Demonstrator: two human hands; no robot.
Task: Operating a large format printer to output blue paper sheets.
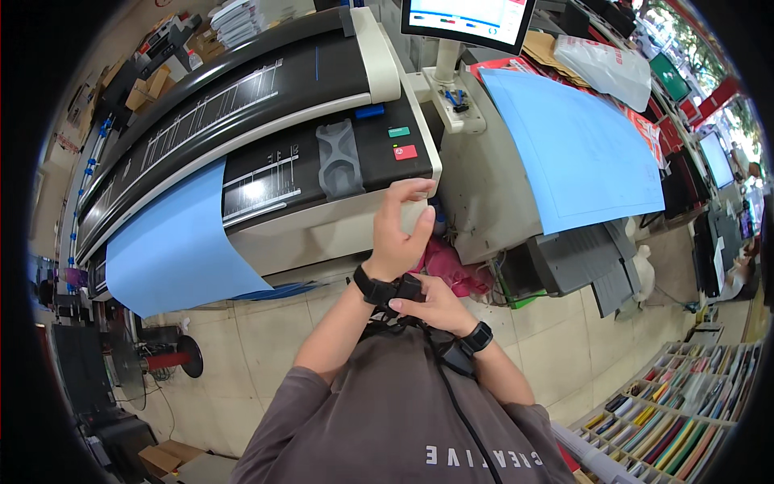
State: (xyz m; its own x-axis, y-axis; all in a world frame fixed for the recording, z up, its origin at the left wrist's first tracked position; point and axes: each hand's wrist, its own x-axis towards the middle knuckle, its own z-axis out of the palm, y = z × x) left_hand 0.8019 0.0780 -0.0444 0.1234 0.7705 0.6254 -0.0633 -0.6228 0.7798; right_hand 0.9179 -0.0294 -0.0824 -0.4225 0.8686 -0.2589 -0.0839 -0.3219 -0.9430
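Raised in front of the large-format scanner (330,219), my left hand (397,230) is open, its fingers curved and thumb apart, with nothing in it. A black strap with a small boxy wrist device (395,292) circles my left wrist. My right hand (443,305) is closed on that device, thumb on its near side; its other fingers are partly hidden. Another black wristband (477,337) sits on my right wrist. A blue sheet (173,250) hangs out of the scanner's front on the left. Clear grey plastic glasses-shaped film (340,160) lies on the scanner's front bed.
A monitor (468,20) stands above the scanner's right end. To the right, a large blue sheet (576,145) covers a grey machine (492,189). Pink cloth or plastic (451,270) bunches below. Shelves of colourful files (669,411) stand at lower right, a cardboard box (168,456) at lower left.
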